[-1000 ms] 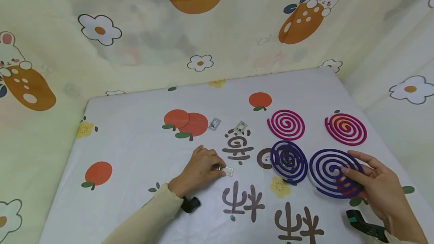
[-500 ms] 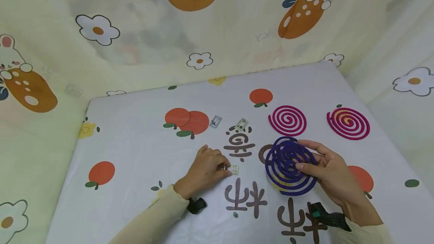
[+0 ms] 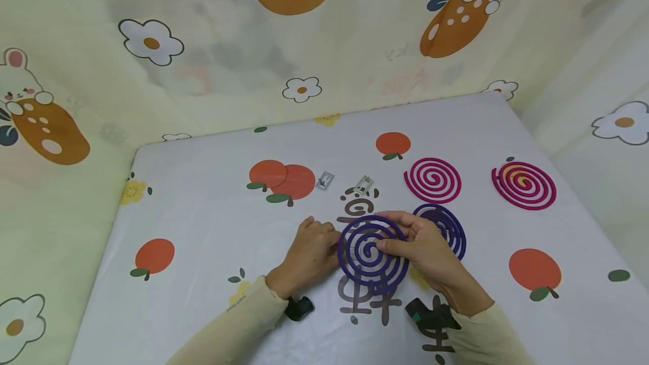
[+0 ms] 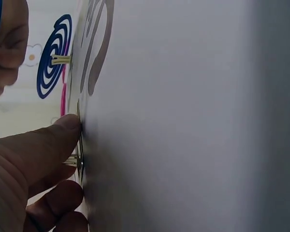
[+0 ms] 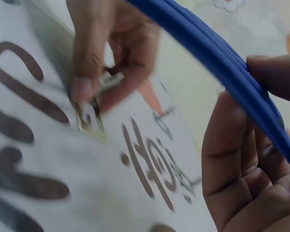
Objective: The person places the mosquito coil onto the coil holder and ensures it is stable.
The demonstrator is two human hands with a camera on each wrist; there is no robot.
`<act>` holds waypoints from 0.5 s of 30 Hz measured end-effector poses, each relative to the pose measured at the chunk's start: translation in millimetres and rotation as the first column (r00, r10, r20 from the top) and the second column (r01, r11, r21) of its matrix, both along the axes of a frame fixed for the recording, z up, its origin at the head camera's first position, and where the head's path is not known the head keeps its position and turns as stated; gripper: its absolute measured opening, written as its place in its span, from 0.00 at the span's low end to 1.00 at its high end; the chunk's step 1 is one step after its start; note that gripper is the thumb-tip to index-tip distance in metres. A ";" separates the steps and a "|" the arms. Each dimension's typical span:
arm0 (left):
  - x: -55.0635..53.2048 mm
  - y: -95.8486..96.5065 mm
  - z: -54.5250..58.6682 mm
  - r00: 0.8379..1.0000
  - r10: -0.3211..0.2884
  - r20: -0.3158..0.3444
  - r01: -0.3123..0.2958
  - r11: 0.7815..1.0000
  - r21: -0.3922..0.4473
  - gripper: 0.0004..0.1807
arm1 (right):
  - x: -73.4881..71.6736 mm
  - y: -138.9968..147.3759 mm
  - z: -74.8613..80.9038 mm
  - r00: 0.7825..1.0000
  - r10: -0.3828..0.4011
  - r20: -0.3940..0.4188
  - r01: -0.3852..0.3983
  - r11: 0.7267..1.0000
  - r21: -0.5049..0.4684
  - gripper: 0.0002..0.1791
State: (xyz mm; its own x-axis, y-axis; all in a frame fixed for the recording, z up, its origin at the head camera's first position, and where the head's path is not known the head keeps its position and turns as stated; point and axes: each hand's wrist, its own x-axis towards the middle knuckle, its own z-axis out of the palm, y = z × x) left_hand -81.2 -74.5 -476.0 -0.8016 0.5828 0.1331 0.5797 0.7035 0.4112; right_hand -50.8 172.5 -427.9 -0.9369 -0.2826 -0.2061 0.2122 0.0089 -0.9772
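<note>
My right hand pinches a dark blue mosquito coil between thumb and fingers, tilted above the tablecloth beside my left hand. In the right wrist view this blue coil shows edge-on. My left hand's thumb and fingers pinch a small metal coil stand lying on the cloth, its upright prong by the fingers. From the head view the held coil covers that stand. Behind my right hand lies a second dark blue coil, partly hidden by the hand.
Two pink coils lie at the back right. Two more metal stands, a silver stand and a paler stand, rest toward the back middle. The white tablecloth has printed fruit and lettering, and patterned curtains rise around the table.
My right hand has carried the blue coil leftward from the table's right side, past the other blue coil, to beside my left hand. My left hand keeps its grip on the stand.
</note>
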 end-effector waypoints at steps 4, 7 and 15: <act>-1.2 -3.5 0.6 1.000 -0.006 -0.025 0.006 1.000 -0.015 0.06 | -3.1 -13.6 -5.5 1.000 0.004 0.019 -0.003 1.000 -0.018 0.31; -1.3 -11.6 3.0 0.999 -0.027 -0.022 0.027 1.000 -0.008 0.07 | -4.7 -21.1 -11.0 0.999 -0.005 0.040 0.005 1.000 -0.010 0.30; 3.7 -38.7 5.8 0.989 -0.140 0.048 0.143 0.988 -0.054 0.27 | -9.7 -32.1 -24.9 0.995 -0.012 0.098 0.013 1.000 -0.007 0.29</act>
